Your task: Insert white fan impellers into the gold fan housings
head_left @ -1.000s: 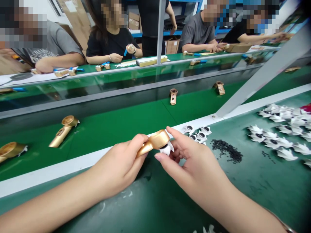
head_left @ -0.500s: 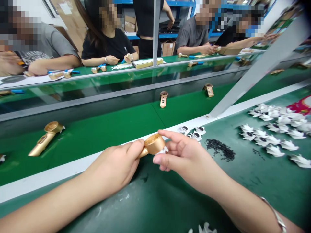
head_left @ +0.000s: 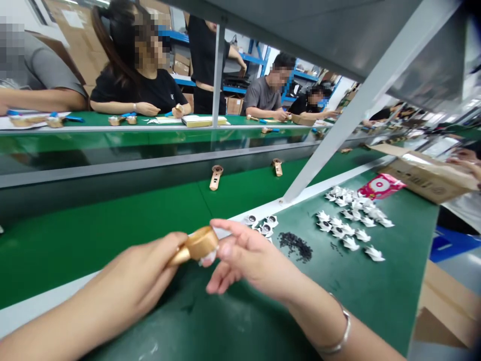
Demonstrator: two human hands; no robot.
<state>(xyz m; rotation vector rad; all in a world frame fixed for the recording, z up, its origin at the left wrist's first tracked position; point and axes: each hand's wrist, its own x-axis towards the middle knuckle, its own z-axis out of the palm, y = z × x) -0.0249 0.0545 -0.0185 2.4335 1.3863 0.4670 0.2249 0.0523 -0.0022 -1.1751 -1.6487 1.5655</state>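
My left hand (head_left: 139,276) is closed around the handle of a gold handheld fan housing (head_left: 203,243). The round ring end points right, toward my other hand. A bit of a white bladed piece (head_left: 208,259) shows under the ring; most of it is hidden. My right hand (head_left: 248,255) is at the ring's right side, index finger stretched along its top edge and thumb close to the white piece. Its lower fingers are spread and slightly blurred. Whether the thumb touches the white piece, I cannot tell.
White fan blades (head_left: 349,243) lie in rows on the green table (head_left: 368,296), beside small black parts (head_left: 295,245). More gold housings (head_left: 216,178) lie on the green belt (head_left: 169,200). A slanted metal post (head_left: 338,120) rises at its edge. A cardboard box (head_left: 432,175) stands right; co-workers sit opposite.
The view has swung right and up, showing the box and overhead shelf. The housing stays in my left hand. My right hand's lower fingers have spread away from the ring.
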